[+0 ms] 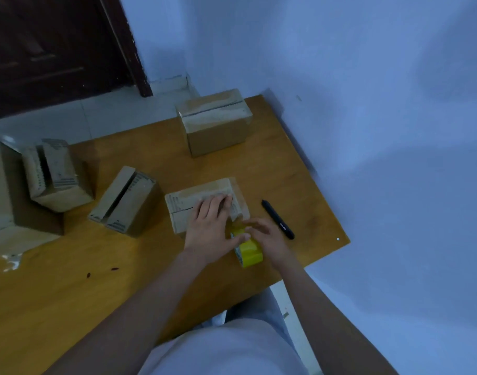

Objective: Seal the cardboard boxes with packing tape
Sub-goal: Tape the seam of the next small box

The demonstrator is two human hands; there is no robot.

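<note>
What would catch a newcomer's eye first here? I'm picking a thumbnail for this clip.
The bright yellow tape roll stands out first, near the table's front edge, with the right hand on it. Just beyond, the left hand presses flat on the small cardboard box being taped. Then the black marker lying to the right, and the sealed box at the wooden table's far corner.

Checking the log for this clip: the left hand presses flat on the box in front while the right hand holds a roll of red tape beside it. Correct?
Not quite. In the head view the tape roll is yellow, not red. The rest holds: the left hand presses flat on the box, and the right hand holds the roll beside it.
</note>
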